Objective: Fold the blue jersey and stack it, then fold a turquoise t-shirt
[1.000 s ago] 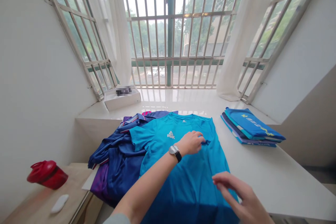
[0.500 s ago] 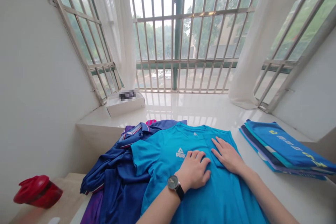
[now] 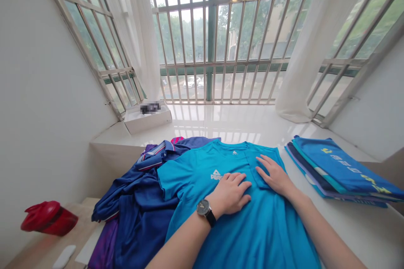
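A turquoise T-shirt (image 3: 195,218) with a white logo lies spread out, front side up. Its right sleeve is folded inward over the chest, while the left sleeve sticks out over a dark blue polo shirt (image 3: 142,214). My left hand (image 3: 232,193), with a black-strapped watch at the wrist, rests flat on the shirt's chest beside the logo, fingers spread. On the folded sleeve lies my right hand (image 3: 274,175), also flat with fingers apart. Neither hand grips the cloth.
A stack of folded shirts (image 3: 344,168) sits to the right. More purple clothing (image 3: 105,243) lies under the polo. At the back left of the sill stands a white box (image 3: 148,122). A red cup-like object (image 3: 49,218) and a white object (image 3: 65,256) are low at left. Barred windows and curtains (image 3: 296,71) close the back.
The view has tilted down and shifted slightly. Both hands stay on the shirt in nearly the same places; the left hand's fingers look a little flatter.
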Available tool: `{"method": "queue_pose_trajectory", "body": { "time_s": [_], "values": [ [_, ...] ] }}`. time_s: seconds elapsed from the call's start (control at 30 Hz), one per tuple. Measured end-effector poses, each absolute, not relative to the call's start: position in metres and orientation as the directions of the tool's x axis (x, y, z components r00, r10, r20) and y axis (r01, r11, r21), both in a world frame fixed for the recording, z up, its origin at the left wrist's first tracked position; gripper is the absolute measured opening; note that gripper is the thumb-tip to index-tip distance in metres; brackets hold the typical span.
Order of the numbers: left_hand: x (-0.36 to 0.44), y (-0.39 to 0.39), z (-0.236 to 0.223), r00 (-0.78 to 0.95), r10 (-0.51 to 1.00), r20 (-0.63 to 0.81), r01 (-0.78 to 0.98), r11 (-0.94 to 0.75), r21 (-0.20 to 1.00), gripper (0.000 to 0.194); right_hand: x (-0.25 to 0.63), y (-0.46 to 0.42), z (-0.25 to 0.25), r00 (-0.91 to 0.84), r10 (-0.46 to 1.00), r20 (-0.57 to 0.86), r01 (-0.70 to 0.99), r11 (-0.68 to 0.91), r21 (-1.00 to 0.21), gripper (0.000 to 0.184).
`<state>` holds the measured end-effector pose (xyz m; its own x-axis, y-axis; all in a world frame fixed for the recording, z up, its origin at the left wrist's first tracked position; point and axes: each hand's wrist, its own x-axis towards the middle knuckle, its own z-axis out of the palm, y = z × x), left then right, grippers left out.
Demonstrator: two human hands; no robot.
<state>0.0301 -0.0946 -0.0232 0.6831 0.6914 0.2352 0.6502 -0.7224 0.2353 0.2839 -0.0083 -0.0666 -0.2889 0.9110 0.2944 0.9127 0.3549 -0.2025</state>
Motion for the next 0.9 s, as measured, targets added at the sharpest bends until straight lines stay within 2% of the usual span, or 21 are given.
{"method": "queue_pose_trajectory", "body": {
  "time_s": [0.07, 0.13, 0.2, 0.27, 0.33, 0.4, 0.53, 0.67, 0.8, 0.87, 0.9],
  "values": [
    [0.028, -0.094, -0.014, 0.665, 0.705, 0.247, 0.656, -0.709, 0.259, 0.052, 0.284, -0.009, -0.064, -0.284, 0.899, 0.334, 0.904, 0.367, -0.218, 0.057],
    [0.018, -0.094, 0.003, 0.591, 0.752, 0.292, 0.691, -0.659, 0.298, 0.056, 0.284, -0.01, -0.064, -0.263, 0.915, 0.305, 0.924, 0.33, -0.192, 0.059],
    [-0.006, -0.095, 0.024, 0.45, 0.826, 0.339, 0.755, -0.554, 0.349, 0.046, 0.281, -0.012, -0.066, -0.233, 0.948, 0.217, 0.953, 0.267, -0.145, 0.063],
    [-0.042, -0.096, 0.044, 0.286, 0.908, 0.307, 0.838, -0.392, 0.379, 0.036, 0.278, -0.013, -0.067, -0.198, 0.972, 0.128, 0.971, 0.212, -0.107, 0.065],
    [-0.085, -0.097, 0.058, 0.136, 0.964, 0.229, 0.931, -0.204, 0.304, 0.033, 0.275, -0.014, -0.066, -0.178, 0.981, 0.071, 0.978, 0.184, -0.095, 0.066],
    [-0.123, -0.097, 0.064, -0.003, 0.987, 0.159, 0.987, -0.022, 0.156, 0.03, 0.273, -0.015, -0.064, -0.172, 0.984, 0.049, 0.98, 0.176, -0.093, 0.067],
    [-0.16, -0.101, 0.06, -0.22, 0.974, 0.06, 0.975, 0.221, -0.018, 0.028, 0.272, -0.018, -0.057, -0.178, 0.982, 0.06, 0.978, 0.183, -0.096, 0.065],
    [-0.16, -0.108, 0.049, -0.251, 0.967, -0.03, 0.965, 0.248, -0.081, 0.036, 0.272, -0.018, -0.046, -0.174, 0.984, 0.041, 0.977, 0.177, -0.12, 0.061],
    [-0.155, -0.107, 0.042, -0.23, 0.973, -0.023, 0.97, 0.227, -0.087, 0.034, 0.248, -0.012, -0.01, -0.165, 0.986, -0.017, 0.98, 0.162, -0.113, 0.057],
    [-0.153, -0.106, 0.043, -0.227, 0.974, 0.006, 0.97, 0.227, -0.089, 0.03, 0.219, -0.012, 0.017, -0.26, 0.965, 0.017, 0.951, 0.259, -0.169, 0.053],
    [-0.153, -0.105, 0.044, -0.224, 0.974, 0.025, 0.97, 0.226, -0.086, 0.027, 0.201, -0.014, 0.03, -0.367, 0.929, 0.05, 0.891, 0.366, -0.268, 0.051]
  ]
}}
